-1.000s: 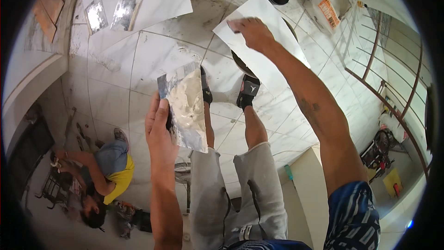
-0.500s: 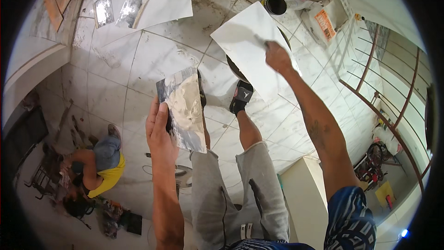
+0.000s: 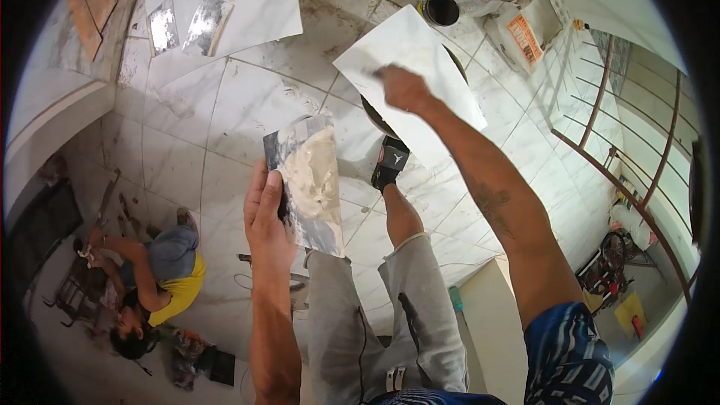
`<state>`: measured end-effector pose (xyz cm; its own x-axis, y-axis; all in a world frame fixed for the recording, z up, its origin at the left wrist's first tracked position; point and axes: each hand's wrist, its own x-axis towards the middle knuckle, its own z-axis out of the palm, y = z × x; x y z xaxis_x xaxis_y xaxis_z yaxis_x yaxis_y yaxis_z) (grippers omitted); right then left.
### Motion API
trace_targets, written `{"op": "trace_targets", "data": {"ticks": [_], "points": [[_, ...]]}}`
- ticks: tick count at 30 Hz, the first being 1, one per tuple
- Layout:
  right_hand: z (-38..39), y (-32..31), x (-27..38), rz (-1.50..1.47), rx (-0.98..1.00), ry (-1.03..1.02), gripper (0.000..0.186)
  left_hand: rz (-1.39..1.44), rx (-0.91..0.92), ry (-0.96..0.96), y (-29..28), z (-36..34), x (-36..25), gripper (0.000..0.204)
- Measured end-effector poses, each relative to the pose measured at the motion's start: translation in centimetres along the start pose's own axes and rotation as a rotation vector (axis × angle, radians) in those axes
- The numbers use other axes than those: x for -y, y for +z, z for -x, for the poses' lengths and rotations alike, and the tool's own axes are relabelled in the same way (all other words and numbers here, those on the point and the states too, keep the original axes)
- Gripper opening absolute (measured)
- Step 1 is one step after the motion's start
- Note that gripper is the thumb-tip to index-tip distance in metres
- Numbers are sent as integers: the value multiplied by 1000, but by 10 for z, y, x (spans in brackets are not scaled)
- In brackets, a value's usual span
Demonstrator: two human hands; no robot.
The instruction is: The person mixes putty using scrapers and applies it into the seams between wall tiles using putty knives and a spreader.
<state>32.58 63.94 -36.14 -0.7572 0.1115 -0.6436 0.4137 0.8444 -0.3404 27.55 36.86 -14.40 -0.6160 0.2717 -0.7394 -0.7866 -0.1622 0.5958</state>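
White flat rectangular panel (image 3: 431, 49) is set over a dark, round-rimmed support (image 3: 373, 115), whose edge is seen on both sides of it. Above the panel's left half, a small dark hand tool (image 3: 376, 73) is gripped by the right hand (image 3: 405, 90), with the fingers closed together; most of the tool is hidden, and whether the panel is touched by it cannot be told. To the lower left of the panel, a grey rectangular metal plate (image 3: 321, 238) is clamped at its left edge by the left hand (image 3: 266, 202), the thumb being laid over the top. The plate is heaped with thick cream-coloured paste (image 3: 311, 169). Just beyond the panel's top corner, an open black cylindrical can (image 3: 439, 10) is placed. Well to the panel's left, two shiny rectangular metal pieces (image 3: 206, 24) are laid on a larger white marbled sheet (image 3: 262, 15).
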Motion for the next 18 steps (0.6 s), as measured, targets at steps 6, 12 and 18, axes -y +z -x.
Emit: {"op": "trace_targets", "data": {"ticks": [6,12,18], "points": [[-13,-32,-43,-5,-428,581,35,19,-47,-1,-1,2,-8,50],[15,0,-14,54,78,14,41,7,-51,-5,-17,2,-12,49],[30,2,-66,98,-279,277,36,10,-29,9,-17,3,-17,50]]}}
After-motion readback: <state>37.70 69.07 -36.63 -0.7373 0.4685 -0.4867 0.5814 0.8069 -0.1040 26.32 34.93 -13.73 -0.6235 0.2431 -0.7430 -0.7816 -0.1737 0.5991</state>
